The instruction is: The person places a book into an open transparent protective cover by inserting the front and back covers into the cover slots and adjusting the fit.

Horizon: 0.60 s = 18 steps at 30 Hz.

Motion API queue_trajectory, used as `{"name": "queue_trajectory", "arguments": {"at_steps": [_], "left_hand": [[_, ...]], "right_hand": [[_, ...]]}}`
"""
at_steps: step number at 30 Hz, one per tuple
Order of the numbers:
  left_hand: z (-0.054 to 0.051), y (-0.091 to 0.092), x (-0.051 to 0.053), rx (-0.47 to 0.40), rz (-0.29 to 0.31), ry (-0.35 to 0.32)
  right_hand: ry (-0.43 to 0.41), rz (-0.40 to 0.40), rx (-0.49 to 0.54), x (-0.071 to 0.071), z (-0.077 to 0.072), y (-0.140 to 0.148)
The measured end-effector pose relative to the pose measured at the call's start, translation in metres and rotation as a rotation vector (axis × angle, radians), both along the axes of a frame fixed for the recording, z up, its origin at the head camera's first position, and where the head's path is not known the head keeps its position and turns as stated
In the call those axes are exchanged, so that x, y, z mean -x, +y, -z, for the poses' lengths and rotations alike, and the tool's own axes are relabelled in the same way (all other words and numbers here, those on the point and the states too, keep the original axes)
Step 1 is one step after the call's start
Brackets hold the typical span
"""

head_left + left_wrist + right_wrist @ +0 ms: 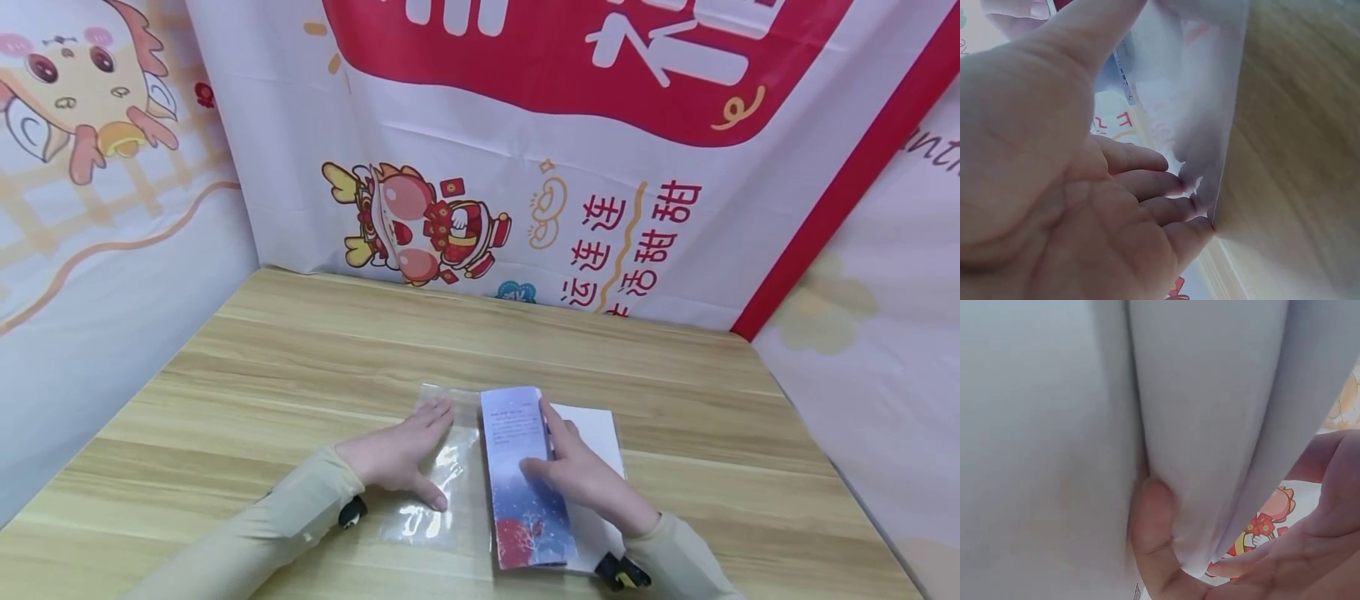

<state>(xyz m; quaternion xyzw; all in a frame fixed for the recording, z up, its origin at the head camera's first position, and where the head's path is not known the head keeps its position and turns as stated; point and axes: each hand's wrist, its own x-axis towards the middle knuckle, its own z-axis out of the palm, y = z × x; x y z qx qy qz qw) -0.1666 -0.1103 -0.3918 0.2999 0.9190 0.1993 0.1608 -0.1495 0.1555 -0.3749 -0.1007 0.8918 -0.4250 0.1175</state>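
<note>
In the head view my left hand rests with spread fingers on a clear plastic sheet that lies on the table. The left wrist view shows those fingers nearly straight, their tips touching the plastic. My right hand holds a blue book cover flap printed with small text, snow and a red patch. Its thumb lies on the printed face, the other fingers at the right edge. White pages show beneath that hand. Up close in the right wrist view, a fingertip sits between white folded sheets.
Everything lies on a wood-grain table. A white and red printed cloth hangs along the back edge, and other printed cloths hang at the sides. Each sleeve carries a small black device at the wrist.
</note>
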Motion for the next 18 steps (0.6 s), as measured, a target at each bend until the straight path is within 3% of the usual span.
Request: {"name": "queue_trajectory", "arguments": {"at_steps": [7, 18], "left_hand": [[-0.0018, -0.0002, -0.0013, -0.027, 0.006, -0.019], [-0.0024, -0.0004, -0.0007, -0.002, 0.001, -0.003]], "right_hand": [[0.085, -0.011, -0.069, -0.0010, 0.0004, -0.0014], [0.140, -0.044, -0.143, 0.0023, 0.0025, 0.0007]]}}
